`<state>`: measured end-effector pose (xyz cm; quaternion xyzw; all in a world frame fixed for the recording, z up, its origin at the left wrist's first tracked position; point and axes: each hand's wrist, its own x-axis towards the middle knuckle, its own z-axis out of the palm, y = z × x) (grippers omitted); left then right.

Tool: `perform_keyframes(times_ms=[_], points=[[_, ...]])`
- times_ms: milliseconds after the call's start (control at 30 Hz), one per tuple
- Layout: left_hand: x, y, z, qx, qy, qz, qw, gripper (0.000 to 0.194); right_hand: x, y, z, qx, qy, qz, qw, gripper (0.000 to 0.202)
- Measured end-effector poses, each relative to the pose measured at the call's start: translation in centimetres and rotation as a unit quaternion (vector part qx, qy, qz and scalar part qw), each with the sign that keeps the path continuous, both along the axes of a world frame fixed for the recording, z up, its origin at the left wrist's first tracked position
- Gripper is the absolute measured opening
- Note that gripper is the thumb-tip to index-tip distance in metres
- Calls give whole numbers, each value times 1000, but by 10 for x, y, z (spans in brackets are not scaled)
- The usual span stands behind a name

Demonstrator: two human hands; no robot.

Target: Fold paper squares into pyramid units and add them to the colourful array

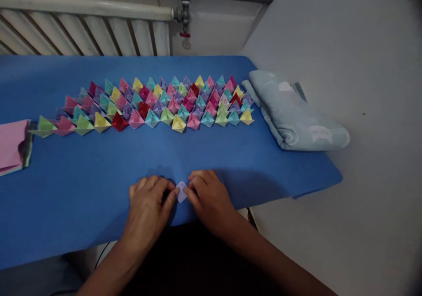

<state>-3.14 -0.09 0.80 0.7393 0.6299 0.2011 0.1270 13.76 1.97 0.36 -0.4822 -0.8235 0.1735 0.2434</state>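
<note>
If I bump the blue table (99, 164), the rows of paper boats (173, 106) in the upper middle could tip, since they look light and stand close together. The folded cloth (296, 111) at the upper right sits by the end of the rows; a nudge could push it into them. The pink pack (11, 144) at the left edge gapes at one side, but I can't tell what is in it. My left hand (147, 206) and right hand (209, 201), low in the middle, pinch the small purple paper (181, 194) by both sides. If I pull too hard, it could tear; if one hand slips, the fold could go crooked.
</note>
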Motion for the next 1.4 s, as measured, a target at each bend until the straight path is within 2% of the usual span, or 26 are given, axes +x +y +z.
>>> perform_keyframes(times_ms=[233,367,567,800,1033,1167,1400], points=[[-6,10,2,-4,36,-22,999,18,-3,2,3,-29,-3,-21,999,15],[-12,12,0,-22,9,-42,999,14,-5,3,6,-47,-27,-21,998,17],[-19,14,-2,-37,-24,-79,996,13,-4,2,5,-43,-11,-26,999,15],[-15,16,1,-50,-26,-57,997,10,-5,3,7,-55,-11,-25,998,14],[-10,21,7,-34,21,-61,997,16,-5,5,9,-63,-29,-8,998,12],[-10,24,6,-28,41,-59,997,12,-3,6,9,-75,-9,-11,997,12],[-12,31,12,-84,59,-83,991,7,5,6,7,-100,84,-10,991,16]])
